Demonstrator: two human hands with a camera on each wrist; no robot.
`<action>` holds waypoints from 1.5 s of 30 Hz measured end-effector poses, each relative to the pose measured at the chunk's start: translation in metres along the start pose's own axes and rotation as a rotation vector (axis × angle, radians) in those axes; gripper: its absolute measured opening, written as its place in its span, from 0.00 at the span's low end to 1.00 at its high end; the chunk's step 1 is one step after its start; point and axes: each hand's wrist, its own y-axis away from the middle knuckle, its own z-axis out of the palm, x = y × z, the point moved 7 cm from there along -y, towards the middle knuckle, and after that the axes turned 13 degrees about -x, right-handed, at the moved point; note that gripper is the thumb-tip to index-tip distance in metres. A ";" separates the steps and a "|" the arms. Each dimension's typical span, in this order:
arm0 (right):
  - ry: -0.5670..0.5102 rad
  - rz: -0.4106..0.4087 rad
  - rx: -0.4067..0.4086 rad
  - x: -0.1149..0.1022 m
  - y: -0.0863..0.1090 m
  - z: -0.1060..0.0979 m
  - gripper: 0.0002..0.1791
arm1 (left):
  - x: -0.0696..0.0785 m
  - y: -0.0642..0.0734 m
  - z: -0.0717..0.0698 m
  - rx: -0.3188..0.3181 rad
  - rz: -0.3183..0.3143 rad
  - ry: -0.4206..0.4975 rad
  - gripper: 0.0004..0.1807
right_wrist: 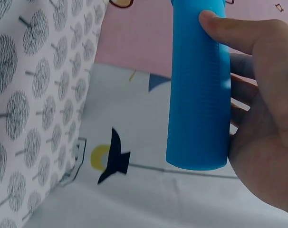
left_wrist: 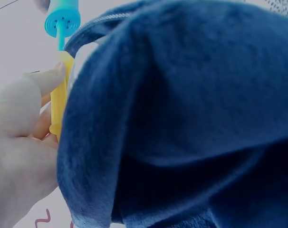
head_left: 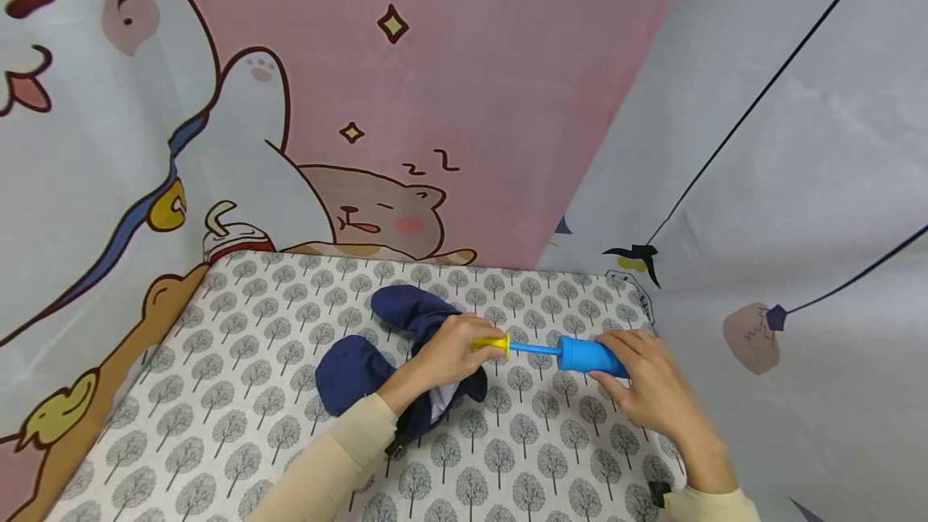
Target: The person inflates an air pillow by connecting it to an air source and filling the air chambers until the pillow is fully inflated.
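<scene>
A small hand pump is stretched between both hands, its thin blue rod (head_left: 535,350) showing between the yellow handle (head_left: 493,345) and the blue barrel (head_left: 580,354). My left hand (head_left: 444,351) grips the handle, with the thumb along it in the left wrist view. Around the barrel (right_wrist: 198,95) curl the fingers and thumb of my right hand (head_left: 656,389). Under and beside the left hand lies a soft navy plush piece (head_left: 351,377), curved like a neck pillow. A zip (left_wrist: 110,18) edges its opening, where something white (head_left: 442,399) shows. Any link between pump and pillow is hidden.
The table has a white cloth (head_left: 217,425) printed with grey trees. Behind it hangs a pink backdrop (head_left: 493,103) with cartoon animals, and a pale curtain (head_left: 812,184) with black printed lines stands on the right.
</scene>
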 end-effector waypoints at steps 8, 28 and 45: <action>-0.002 0.060 0.018 0.025 0.016 -0.011 0.33 | -0.005 0.000 -0.001 -0.003 -0.058 0.004 0.14; 0.118 -0.017 0.056 -0.008 -0.008 0.004 0.30 | -0.004 -0.001 0.005 0.034 -0.057 0.010 0.10; 0.108 -0.110 0.074 -0.046 -0.031 0.019 0.29 | -0.001 -0.003 0.008 0.007 -0.101 -0.004 0.11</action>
